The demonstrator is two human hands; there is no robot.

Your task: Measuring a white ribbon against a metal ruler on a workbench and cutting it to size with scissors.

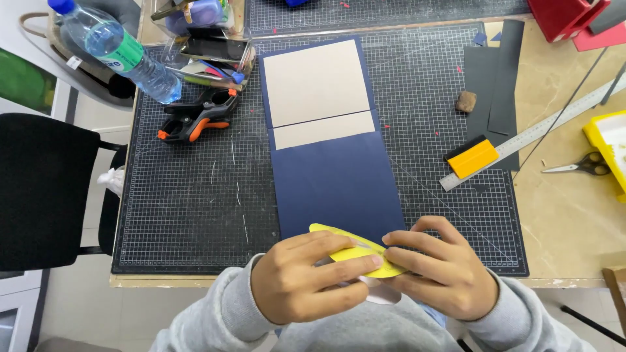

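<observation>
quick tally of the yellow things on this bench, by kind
Yellow oval piece held in both hands, left hand and right hand: 1
Yellow scraper on the cutting mat: 1
Yellow tray at the right edge: 1
Total: 3

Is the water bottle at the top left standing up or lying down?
Lying down. The water bottle rests tipped on its side at the table's far left corner, blue cap pointing away toward the upper left.
</observation>
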